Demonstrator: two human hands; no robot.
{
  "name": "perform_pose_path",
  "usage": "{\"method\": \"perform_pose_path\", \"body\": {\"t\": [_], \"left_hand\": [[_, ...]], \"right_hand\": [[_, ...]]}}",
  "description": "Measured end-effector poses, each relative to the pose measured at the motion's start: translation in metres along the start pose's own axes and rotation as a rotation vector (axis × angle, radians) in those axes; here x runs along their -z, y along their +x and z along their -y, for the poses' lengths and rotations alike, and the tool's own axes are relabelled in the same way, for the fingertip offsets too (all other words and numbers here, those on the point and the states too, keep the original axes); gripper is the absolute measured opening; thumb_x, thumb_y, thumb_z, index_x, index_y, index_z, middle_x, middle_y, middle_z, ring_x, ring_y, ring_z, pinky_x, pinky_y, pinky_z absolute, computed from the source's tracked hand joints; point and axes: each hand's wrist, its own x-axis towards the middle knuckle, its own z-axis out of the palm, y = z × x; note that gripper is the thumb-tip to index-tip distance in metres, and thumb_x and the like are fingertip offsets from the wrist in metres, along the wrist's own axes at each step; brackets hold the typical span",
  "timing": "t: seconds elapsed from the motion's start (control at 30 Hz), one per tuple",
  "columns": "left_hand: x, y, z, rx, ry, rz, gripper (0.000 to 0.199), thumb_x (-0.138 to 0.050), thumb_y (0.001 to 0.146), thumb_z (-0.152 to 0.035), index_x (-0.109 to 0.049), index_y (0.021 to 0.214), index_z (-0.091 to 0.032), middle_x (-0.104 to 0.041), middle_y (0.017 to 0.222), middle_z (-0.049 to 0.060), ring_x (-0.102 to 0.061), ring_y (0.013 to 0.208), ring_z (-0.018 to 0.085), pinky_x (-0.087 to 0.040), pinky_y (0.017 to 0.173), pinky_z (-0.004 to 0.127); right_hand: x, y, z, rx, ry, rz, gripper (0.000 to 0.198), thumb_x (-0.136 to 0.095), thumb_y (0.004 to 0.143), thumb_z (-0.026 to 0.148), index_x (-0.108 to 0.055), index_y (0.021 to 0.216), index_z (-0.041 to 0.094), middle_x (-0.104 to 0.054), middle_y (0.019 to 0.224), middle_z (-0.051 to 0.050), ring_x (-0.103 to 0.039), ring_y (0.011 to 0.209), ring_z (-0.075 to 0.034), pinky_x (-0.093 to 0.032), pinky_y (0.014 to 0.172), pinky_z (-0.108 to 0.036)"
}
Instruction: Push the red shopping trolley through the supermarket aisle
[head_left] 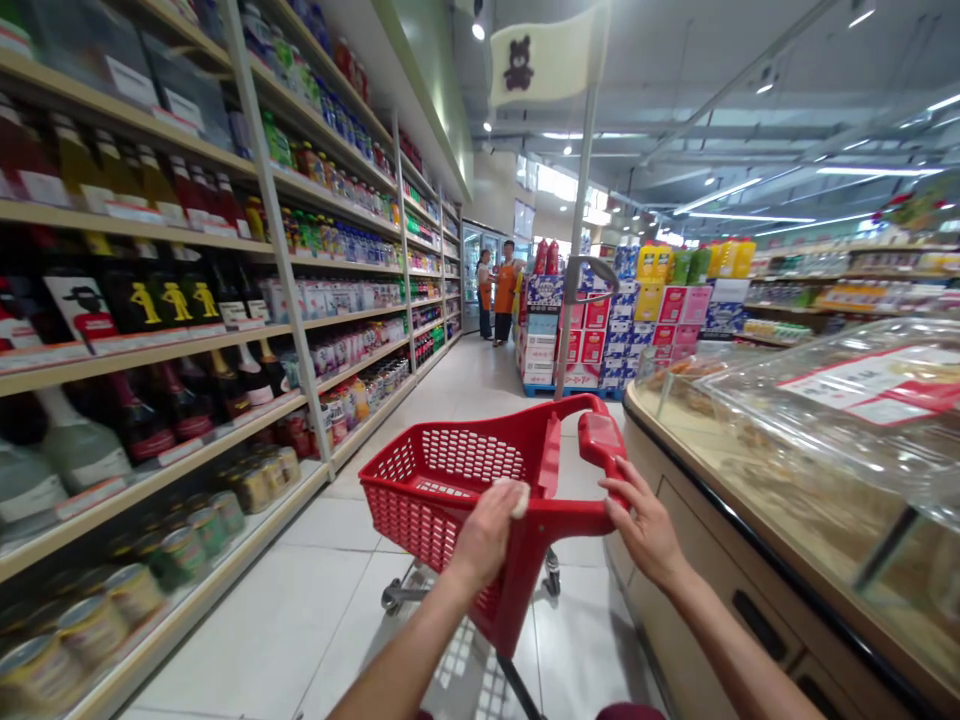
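A red plastic shopping cart [442, 510] stands turned sideways in front of me, its perforated basket pointing left. At the basket's near upper rim, my left hand [484, 535] is closed on a small white wad, like a wipe or tissue [520, 501]. Most of that wad is hidden by the fingers. My right hand [646, 522] grips the cart's red handle [613, 480] at its right end, the fingers curled over it. Inside the basket only the perforated floor and walls show.
Shelves of bottles and cans [165, 345] line the left side. Close on the right is a display counter [720, 520] with clear covers. Stacked cartons [585, 340] and a pole [581, 200] stand ahead. Two people [504, 290] are farther down the tiled aisle [300, 590].
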Motion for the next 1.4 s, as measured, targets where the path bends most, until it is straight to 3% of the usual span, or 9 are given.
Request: {"method": "perform_pose_path", "body": {"t": [0.1,0.23,0.37,0.5,0.7,0.9,1.13,1.3,1.4], "left_hand": [[-0.006,-0.016,0.021,0.129,0.116,-0.05,0.043,-0.028,0.08,-0.007,-0.046,0.118,-0.018,-0.056,0.115,0.008,-0.044,0.115,0.018,-0.042,0.094,0.044],[-0.026,-0.01,0.001,-0.012,0.049,0.05,0.047,-0.031,0.079,-0.006,-0.038,0.125,-0.017,-0.049,0.125,0.008,-0.036,0.121,0.016,-0.038,0.099,0.041],[-0.017,-0.025,0.028,0.083,0.141,0.101,0.05,-0.03,0.076,-0.002,-0.041,0.122,-0.016,-0.051,0.123,0.008,-0.038,0.12,0.017,-0.039,0.098,0.042],[0.001,-0.062,0.076,0.3,0.297,0.039,0.049,-0.028,0.075,-0.001,-0.048,0.116,-0.019,-0.055,0.118,0.008,-0.041,0.118,0.017,-0.039,0.097,0.042],[-0.004,-0.074,0.066,0.143,0.266,0.091,0.048,-0.028,0.078,-0.004,-0.042,0.122,-0.019,-0.049,0.126,0.004,-0.031,0.124,0.017,-0.037,0.099,0.039],[0.047,-0.106,0.113,0.465,0.448,-0.017,0.044,-0.028,0.076,-0.006,-0.05,0.114,-0.013,-0.055,0.117,0.011,-0.041,0.118,0.022,-0.036,0.098,0.047],[0.025,-0.104,0.098,0.274,0.329,0.128,0.048,-0.028,0.076,-0.006,-0.045,0.119,-0.021,-0.049,0.126,0.003,-0.035,0.122,0.016,-0.037,0.099,0.038],[0.039,-0.111,0.118,0.504,0.44,-0.04,0.047,-0.028,0.075,-0.007,-0.046,0.117,-0.019,-0.054,0.118,0.007,-0.038,0.12,0.02,-0.036,0.099,0.045],[0.028,-0.107,0.114,0.376,0.364,0.041,0.048,-0.027,0.075,-0.007,-0.047,0.117,-0.02,-0.053,0.12,0.005,-0.037,0.121,0.019,-0.037,0.099,0.044]], "right_hand": [[0.001,0.004,0.013,0.077,-0.174,-0.004,0.032,-0.036,0.082,0.029,-0.061,0.099,0.018,-0.046,0.126,-0.012,-0.041,0.116,-0.025,-0.034,0.093,-0.044],[-0.011,0.007,0.033,0.159,-0.374,0.201,0.028,-0.041,0.081,0.028,-0.059,0.102,0.024,-0.06,0.108,-0.007,-0.054,0.098,-0.024,-0.023,0.094,-0.053],[-0.01,0.005,0.014,0.213,-0.431,0.256,0.027,-0.043,0.08,0.027,-0.059,0.101,0.026,-0.064,0.101,-0.004,-0.055,0.093,-0.023,-0.022,0.093,-0.052],[-0.01,-0.002,-0.001,0.224,-0.469,0.185,0.028,-0.046,0.078,0.032,-0.058,0.102,0.024,-0.063,0.104,-0.006,-0.051,0.101,-0.027,-0.016,0.095,-0.055],[-0.023,-0.012,0.007,0.241,-0.437,0.227,0.03,-0.045,0.078,0.031,-0.056,0.106,0.025,-0.062,0.103,-0.005,-0.051,0.101,-0.026,-0.013,0.096,-0.055],[-0.026,-0.015,0.007,0.232,-0.434,0.147,0.027,-0.046,0.077,0.03,-0.058,0.101,0.024,-0.063,0.103,-0.005,-0.049,0.102,-0.026,-0.01,0.098,-0.053],[-0.028,-0.018,0.005,0.243,-0.402,0.072,0.027,-0.044,0.079,0.029,-0.059,0.101,0.024,-0.063,0.104,-0.003,-0.049,0.104,-0.025,-0.01,0.1,-0.05],[-0.028,-0.021,0.007,0.201,-0.38,0.032,0.027,-0.044,0.079,0.029,-0.059,0.101,0.024,-0.062,0.105,-0.003,-0.048,0.107,-0.025,-0.01,0.1,-0.051],[-0.028,-0.021,0.011,0.188,-0.36,0.018,0.027,-0.044,0.079,0.027,-0.058,0.103,0.025,-0.063,0.104,-0.002,-0.049,0.105,-0.024,-0.009,0.1,-0.05]]}}
